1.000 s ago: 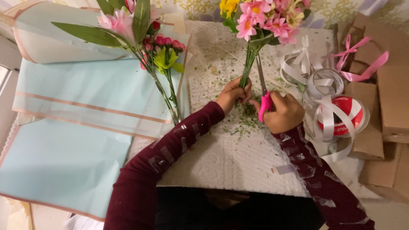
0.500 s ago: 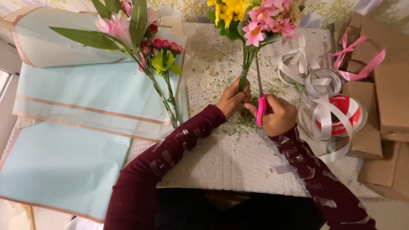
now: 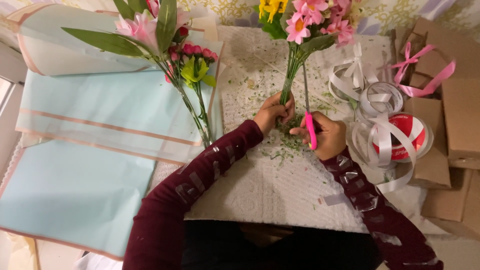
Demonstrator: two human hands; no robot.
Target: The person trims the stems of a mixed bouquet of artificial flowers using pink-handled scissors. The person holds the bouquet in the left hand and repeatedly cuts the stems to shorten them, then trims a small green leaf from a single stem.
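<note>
I see my left hand clenched around the lower stems of a bunch of flowers, its fingers wrapped around the green stalks just above their cut ends. The bunch stands nearly upright, leaning slightly to the right, with pink and yellow blooms at the top edge of the view.

My right hand is closed around the pink handles of a pair of scissors. The blades point up and lie just beside the stems, to their right. I cannot tell whether the blades touch the stems or whether they are parted.

Both hands are over a white textured mat on the desk. Small green stem clippings are scattered on the mat, densest directly below and between the hands.

To the left, a second bunch of pink blooms, small red buds and long green leaves lies on sheets of pale blue wrapping paper edged with tan stripes.

To the right, loops of white ribbon lie near a red and white ribbon spool. Pink ribbon rests on brown cardboard boxes at the right edge.
</note>
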